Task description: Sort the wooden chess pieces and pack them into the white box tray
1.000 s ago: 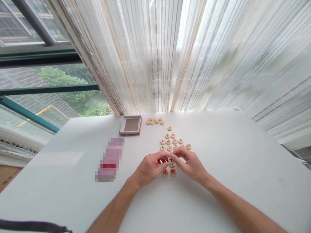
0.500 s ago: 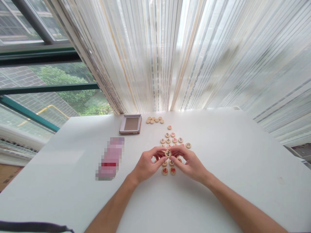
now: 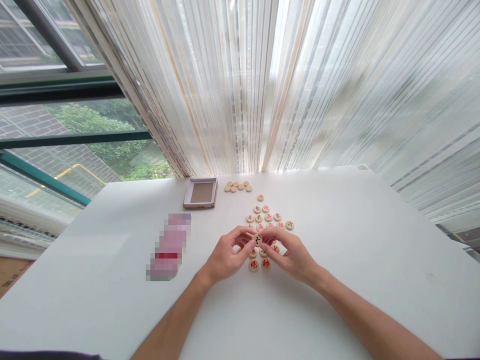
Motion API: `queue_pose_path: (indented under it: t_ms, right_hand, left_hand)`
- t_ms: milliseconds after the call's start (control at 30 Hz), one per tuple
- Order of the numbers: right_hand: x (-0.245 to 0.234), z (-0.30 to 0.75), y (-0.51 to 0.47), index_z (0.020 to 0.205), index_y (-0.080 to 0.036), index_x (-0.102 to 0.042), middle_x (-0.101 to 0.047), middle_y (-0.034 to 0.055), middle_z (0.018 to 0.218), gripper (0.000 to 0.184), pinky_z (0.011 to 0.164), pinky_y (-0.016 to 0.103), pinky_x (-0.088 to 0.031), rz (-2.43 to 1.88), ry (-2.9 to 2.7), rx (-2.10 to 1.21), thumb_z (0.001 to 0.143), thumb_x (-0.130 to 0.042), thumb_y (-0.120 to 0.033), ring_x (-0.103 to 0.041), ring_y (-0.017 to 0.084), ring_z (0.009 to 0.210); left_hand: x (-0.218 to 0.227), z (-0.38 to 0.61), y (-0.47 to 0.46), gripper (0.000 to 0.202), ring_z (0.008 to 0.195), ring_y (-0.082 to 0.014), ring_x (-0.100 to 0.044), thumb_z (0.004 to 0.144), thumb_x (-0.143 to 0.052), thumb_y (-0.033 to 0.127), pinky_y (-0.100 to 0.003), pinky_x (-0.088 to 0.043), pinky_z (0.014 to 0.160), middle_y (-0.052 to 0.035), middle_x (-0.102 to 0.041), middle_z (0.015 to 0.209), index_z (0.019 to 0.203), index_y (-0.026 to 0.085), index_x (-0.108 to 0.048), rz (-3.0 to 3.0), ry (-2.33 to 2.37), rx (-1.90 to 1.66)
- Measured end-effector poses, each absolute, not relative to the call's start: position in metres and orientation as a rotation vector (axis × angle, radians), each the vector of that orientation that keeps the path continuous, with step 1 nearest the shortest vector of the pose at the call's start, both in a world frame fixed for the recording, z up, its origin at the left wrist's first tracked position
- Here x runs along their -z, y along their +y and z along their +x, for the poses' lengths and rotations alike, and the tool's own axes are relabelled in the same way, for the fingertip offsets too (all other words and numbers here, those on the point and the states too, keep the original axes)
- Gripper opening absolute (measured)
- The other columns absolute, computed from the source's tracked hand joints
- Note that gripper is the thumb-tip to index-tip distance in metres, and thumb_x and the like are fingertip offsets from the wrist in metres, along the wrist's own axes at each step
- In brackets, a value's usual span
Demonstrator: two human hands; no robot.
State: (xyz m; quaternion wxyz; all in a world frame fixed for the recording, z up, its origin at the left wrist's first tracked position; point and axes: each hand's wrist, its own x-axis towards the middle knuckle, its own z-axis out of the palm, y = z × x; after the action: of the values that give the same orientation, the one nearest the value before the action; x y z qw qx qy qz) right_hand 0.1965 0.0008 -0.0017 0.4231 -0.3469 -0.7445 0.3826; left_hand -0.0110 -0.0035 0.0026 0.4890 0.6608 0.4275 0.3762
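Between the fingertips of both hands is a round wooden xiangqi piece (image 3: pixel 257 240) with a black character, raised above the others. My left hand (image 3: pixel 229 253) pinches it from the left, and my right hand (image 3: pixel 290 254) pinches it from the right. Under and around the hands, several more pieces lie face up in rows, with red or black characters. A red-marked piece (image 3: pixel 254 265) and another red one (image 3: pixel 266 264) form the nearest row. At the far tip lies a single red-marked piece (image 3: pixel 260 198). My hands hide part of the middle rows.
Several blank-side-up pieces (image 3: pixel 241 187) sit in a cluster at the back of the white table (image 3: pixel 356 215). A shallow open box (image 3: pixel 200 193) stands left of them. Nearer on the left lies a pixelated pink object (image 3: pixel 168 247). A striped curtain (image 3: pixel 240 100) hangs behind the table.
The held piece has shifted slightly left and down, its face partly more covered by the fingers. Both hands keep their grip; the view has moved a little.
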Motion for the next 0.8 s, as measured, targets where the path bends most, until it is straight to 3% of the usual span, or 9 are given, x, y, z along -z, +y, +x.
queue_pose_path:
  t_ms: [333,800]
  right_hand:
    - [0.0034,0.1928,-0.0005,0.107,-0.024,-0.066,-0.073,0.0017,0.084,0.014,0.071,0.03,-0.058,-0.839,-1.874,-0.948,0.093,-0.065,-0.024,-0.068,0.016,0.074]
    - [0.0044,0.1956,0.0002,0.112,-0.024,-0.066,-0.072,0.0039,0.091,0.019,0.074,0.033,-0.059,-0.863,-1.863,-0.954,0.094,-0.064,-0.025,-0.068,0.017,0.078]
  left_hand:
    - [-0.0031,-0.0078,-0.0055,0.023,0.078,-0.0182,-0.073,0.094,-0.064,0.04,-0.029,-0.056,0.076,-0.0039,-0.075,0.081,0.1,0.018,-0.063,1.58,1.087,-0.937]
    - [-0.0025,-0.0103,-0.0054,0.022,0.077,-0.016,-0.07,0.1,-0.053,0.034,-0.028,-0.055,0.076,-0.0037,-0.073,0.081,0.109,0.017,-0.063,1.589,1.057,-0.941]
